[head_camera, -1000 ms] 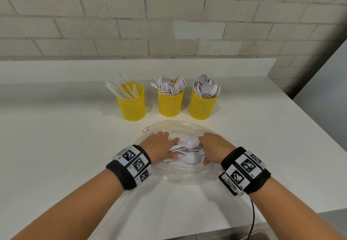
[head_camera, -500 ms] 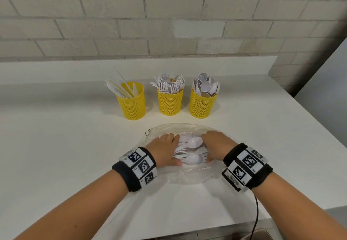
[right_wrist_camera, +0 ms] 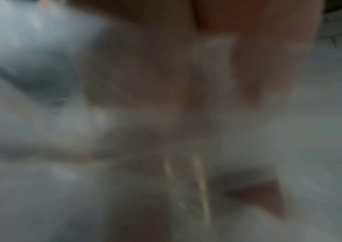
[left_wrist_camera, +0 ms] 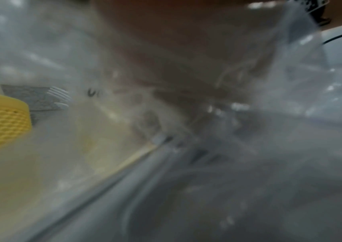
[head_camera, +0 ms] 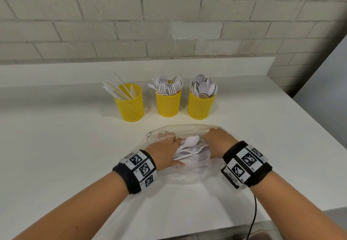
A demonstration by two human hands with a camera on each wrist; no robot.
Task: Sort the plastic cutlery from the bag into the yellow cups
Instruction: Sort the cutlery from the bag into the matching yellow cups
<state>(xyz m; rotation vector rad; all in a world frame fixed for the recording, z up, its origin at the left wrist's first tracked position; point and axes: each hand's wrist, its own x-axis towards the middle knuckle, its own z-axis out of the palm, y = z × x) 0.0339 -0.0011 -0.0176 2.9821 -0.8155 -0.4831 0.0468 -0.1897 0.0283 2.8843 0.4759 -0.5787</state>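
Clear bag veiling left hand, wrist views blurred

— What's behind the counter?
— A pale brick wall with grey mortar lines.
— And the counter?
— A white countertop with a low raised back edge, evenly lit; a grey panel at right.

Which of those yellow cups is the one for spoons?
Look along the white counter toward the brick wall, where three yellow mesh cups stand in a row beyond the plastic bag. The spoon cup is the rightmost, the only one showing rounded bowls rather than tines or flat blades.
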